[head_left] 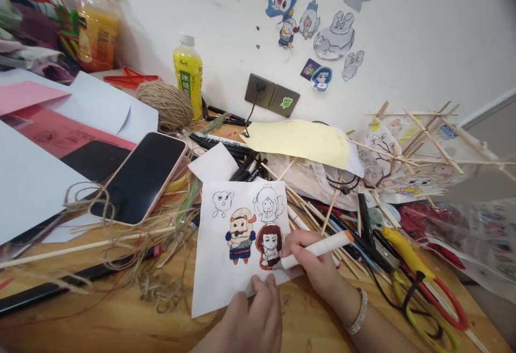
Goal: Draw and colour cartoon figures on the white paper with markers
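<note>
A white sheet of paper (213, 283) with cartoon drawings lies on the wooden table. Two of the figures are coloured: one in cream and blue, and a red-haired figure (269, 245) at the lower right. The other two are black outlines. My right hand (312, 269) grips a white marker (322, 246) with an orange end. Its low end is beside the red-haired figure; whether the tip touches the paper I cannot tell. Fingertips of my left hand (256, 310) rest on the lower edge of the sheet, fingers extended and slightly bent, with nothing held in them.
Left of the sheet lie a phone (139, 178), tangled twine and a twine ball (166, 105). A yellow-labelled bottle (188, 73) stands behind. Sticks, pens, a yellow paper piece (300, 141) and scissors (447, 294) crowd the back and right. A stick frame (427, 143) stands far right.
</note>
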A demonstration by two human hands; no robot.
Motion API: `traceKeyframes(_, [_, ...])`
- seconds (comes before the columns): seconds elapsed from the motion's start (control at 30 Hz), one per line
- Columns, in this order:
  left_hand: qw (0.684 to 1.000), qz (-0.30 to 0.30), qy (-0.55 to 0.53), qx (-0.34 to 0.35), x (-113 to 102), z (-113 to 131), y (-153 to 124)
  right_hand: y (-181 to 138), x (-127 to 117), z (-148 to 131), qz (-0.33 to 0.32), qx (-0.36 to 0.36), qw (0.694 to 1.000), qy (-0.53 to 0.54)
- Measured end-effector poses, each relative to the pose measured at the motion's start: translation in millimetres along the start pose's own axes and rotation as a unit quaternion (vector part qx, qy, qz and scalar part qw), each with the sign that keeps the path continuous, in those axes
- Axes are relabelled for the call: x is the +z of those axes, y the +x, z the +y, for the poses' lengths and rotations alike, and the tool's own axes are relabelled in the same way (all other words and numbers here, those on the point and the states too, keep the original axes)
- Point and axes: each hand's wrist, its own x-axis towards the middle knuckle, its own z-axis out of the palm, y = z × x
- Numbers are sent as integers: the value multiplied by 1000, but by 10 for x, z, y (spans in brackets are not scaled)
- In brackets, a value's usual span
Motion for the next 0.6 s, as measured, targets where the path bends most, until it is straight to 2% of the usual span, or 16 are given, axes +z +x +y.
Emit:
traceKeyframes(0.23, [1000,2,2,-6,2,8,0,9,4,-6,3,0,1000,0])
traceKeyframes(0.43, [1000,3,9,-7,11,13,-5,-1,-50,61,16,-6,999,50])
traceKeyframes(0.6, [1000,9,1,-3,2,-5,-1,18,-62,44,-5,12,999,40])
